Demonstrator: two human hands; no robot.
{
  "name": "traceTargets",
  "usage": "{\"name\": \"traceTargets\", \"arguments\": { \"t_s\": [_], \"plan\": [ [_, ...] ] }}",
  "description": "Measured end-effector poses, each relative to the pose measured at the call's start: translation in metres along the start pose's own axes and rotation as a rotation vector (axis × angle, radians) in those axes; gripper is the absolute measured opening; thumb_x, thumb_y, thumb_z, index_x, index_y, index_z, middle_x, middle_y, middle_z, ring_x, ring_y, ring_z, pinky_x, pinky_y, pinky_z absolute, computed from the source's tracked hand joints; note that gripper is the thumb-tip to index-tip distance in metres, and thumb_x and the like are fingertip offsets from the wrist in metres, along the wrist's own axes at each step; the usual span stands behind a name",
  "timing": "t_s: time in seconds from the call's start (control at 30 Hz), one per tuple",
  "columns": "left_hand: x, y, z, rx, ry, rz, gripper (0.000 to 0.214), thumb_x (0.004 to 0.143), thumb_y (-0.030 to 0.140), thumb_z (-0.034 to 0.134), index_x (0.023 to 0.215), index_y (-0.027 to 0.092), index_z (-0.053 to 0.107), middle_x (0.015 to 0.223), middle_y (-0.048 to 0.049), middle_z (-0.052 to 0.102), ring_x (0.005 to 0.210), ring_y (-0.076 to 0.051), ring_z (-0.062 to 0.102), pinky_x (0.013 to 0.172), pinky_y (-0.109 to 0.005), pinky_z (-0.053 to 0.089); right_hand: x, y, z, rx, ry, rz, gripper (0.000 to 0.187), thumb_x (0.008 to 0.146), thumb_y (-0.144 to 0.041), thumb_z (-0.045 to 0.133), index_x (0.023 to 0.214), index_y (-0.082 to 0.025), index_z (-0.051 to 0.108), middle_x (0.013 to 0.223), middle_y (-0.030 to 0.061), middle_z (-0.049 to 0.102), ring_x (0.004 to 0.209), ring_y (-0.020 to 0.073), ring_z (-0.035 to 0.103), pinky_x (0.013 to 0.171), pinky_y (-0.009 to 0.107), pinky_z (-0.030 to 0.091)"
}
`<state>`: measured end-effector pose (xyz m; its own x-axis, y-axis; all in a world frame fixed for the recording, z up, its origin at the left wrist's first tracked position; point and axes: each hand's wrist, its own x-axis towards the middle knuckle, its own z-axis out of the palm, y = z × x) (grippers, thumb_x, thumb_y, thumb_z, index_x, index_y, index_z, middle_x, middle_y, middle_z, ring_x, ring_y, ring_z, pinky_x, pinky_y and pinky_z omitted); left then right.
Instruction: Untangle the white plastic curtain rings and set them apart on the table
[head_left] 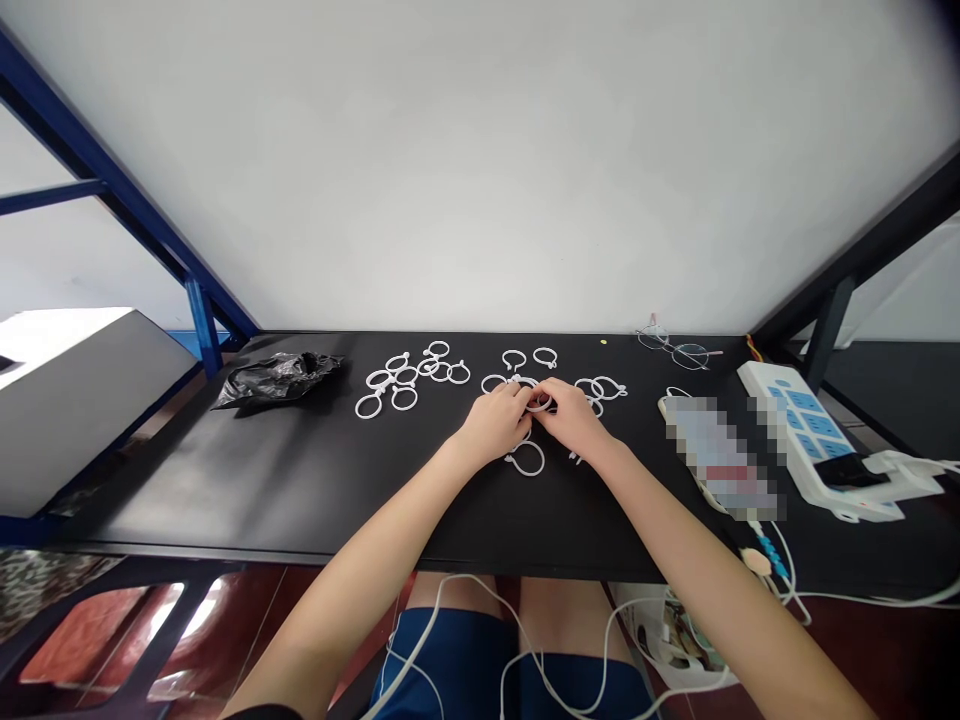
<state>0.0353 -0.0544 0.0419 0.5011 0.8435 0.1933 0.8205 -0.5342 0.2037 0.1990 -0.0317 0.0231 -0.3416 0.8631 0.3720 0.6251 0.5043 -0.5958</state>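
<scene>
Nearest the camera were the person's knees in blue shorts [465,650], with thin white cables [525,620] looping across them below the front edge of the black tabletop [262,480].

Both forearms reached over that edge to the middle of the tabletop. The left hand [499,422] and the right hand [574,418] met there, fingertips pinched together on one small white plastic ring [538,402] held between them, just above the surface. The ring was too small and too covered by fingers to tell which way its tab pointed or how it was tilted.

Just nearer than the held ring, a second white ring with a short tab [526,459] lay flat on the tabletop. Farther from the person than the held ring lay two more loose rings [529,358]; to its left a cluster of white rings [409,378] was scattered, and beyond that a crumpled black plastic bag [279,377]. To its right were a few linked rings [604,388], then a blurred-out flat object [716,450] and a white power strip with blue sockets [806,425]. Wire-framed glasses [675,348] lay at the far edge by the white wall.

No writing or brand could be read anywhere.
</scene>
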Motion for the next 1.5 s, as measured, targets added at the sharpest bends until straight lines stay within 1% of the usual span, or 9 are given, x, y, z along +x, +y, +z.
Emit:
{"name": "traceTargets", "arguments": {
  "t_s": [0.23, 0.37, 0.67, 0.93, 1.13, 1.33, 1.5],
  "plan": [
    [0.0009, -0.0008, 0.0006, -0.015, 0.016, 0.011, 0.025, 0.089, 0.021, 0.042, 0.112, 0.019, 0.052, 0.105, -0.0068, 0.059, 0.099, -0.02, 0.057, 0.073, -0.029, 0.052, -0.0002, -0.0016, -0.0008, 0.017, 0.018, 0.016, 0.013, 0.071, -0.01, 0.055, 0.076, -0.02, 0.06, 0.081, 0.0025, 0.063, 0.078, 0.0192, 0.06, 0.075, 0.034, 0.047],
    [0.0008, 0.0003, -0.0008, -0.024, 0.02, 0.008, 0.026, 0.089, 0.021, 0.041, 0.113, 0.019, 0.052, 0.105, -0.0065, 0.059, 0.099, -0.02, 0.057, 0.072, -0.028, 0.052, -0.0001, -0.0018, -0.0013, 0.022, 0.033, 0.017, 0.011, 0.073, -0.011, 0.056, 0.077, -0.02, 0.061, 0.081, 0.0027, 0.063, 0.077, 0.019, 0.06, 0.075, 0.033, 0.047],
    [0.0008, 0.0008, -0.0032, -0.071, 0.052, 0.001, 0.025, 0.09, 0.021, 0.042, 0.113, 0.021, 0.051, 0.105, -0.0051, 0.059, 0.101, -0.019, 0.057, 0.074, -0.027, 0.052, 0.0006, -0.0046, -0.0047, 0.006, 0.063, 0.008, 0.009, 0.076, -0.012, 0.058, 0.077, -0.02, 0.061, 0.08, 0.0025, 0.063, 0.074, 0.018, 0.058, 0.072, 0.032, 0.046],
    [0.0016, 0.001, -0.0032, -0.076, 0.082, -0.008, 0.022, 0.09, 0.02, 0.041, 0.109, 0.021, 0.052, 0.104, -0.0049, 0.059, 0.099, -0.018, 0.057, 0.072, -0.026, 0.051, 0.0007, -0.0051, -0.0068, 0.026, 0.081, -0.023, 0.008, 0.076, -0.013, 0.06, 0.079, -0.021, 0.062, 0.081, 0.0026, 0.064, 0.076, 0.0187, 0.06, 0.073, 0.033, 0.047],
    [0.0018, 0.0001, -0.0028, -0.059, 0.125, -0.014, 0.024, 0.088, 0.015, 0.04, 0.108, 0.022, 0.052, 0.102, -0.0037, 0.058, 0.095, -0.017, 0.056, 0.067, -0.024, 0.05, 0.001, -0.0067, -0.0069, 0.037, 0.106, -0.06, 0.004, 0.078, -0.017, 0.061, 0.081, -0.021, 0.061, 0.081, 0.0026, 0.064, 0.078, 0.019, 0.061, 0.074, 0.033, 0.049],
    [0.0024, -0.0012, -0.0021, -0.058, 0.159, -0.02, 0.024, 0.087, 0.013, 0.04, 0.106, 0.022, 0.053, 0.101, -0.0034, 0.057, 0.096, -0.016, 0.055, 0.07, -0.024, 0.05, 0.0008, -0.0079, -0.0065, 0.038, 0.105, -0.076, 0.005, 0.078, -0.019, 0.061, 0.082, -0.021, 0.061, 0.082, 0.0024, 0.065, 0.08, 0.0196, 0.062, 0.074, 0.034, 0.049],
    [0.0025, -0.0012, -0.0033, -0.063, 0.143, -0.032, 0.025, 0.087, 0.011, 0.04, 0.106, 0.021, 0.053, 0.103, -0.0043, 0.056, 0.098, -0.016, 0.055, 0.072, -0.024, 0.051, 0.0008, -0.0086, -0.0061, 0.04, 0.114, -0.082, 0.005, 0.079, -0.021, 0.062, 0.083, -0.021, 0.061, 0.083, 0.0027, 0.065, 0.08, 0.02, 0.062, 0.076, 0.035, 0.05]
  ]
}}
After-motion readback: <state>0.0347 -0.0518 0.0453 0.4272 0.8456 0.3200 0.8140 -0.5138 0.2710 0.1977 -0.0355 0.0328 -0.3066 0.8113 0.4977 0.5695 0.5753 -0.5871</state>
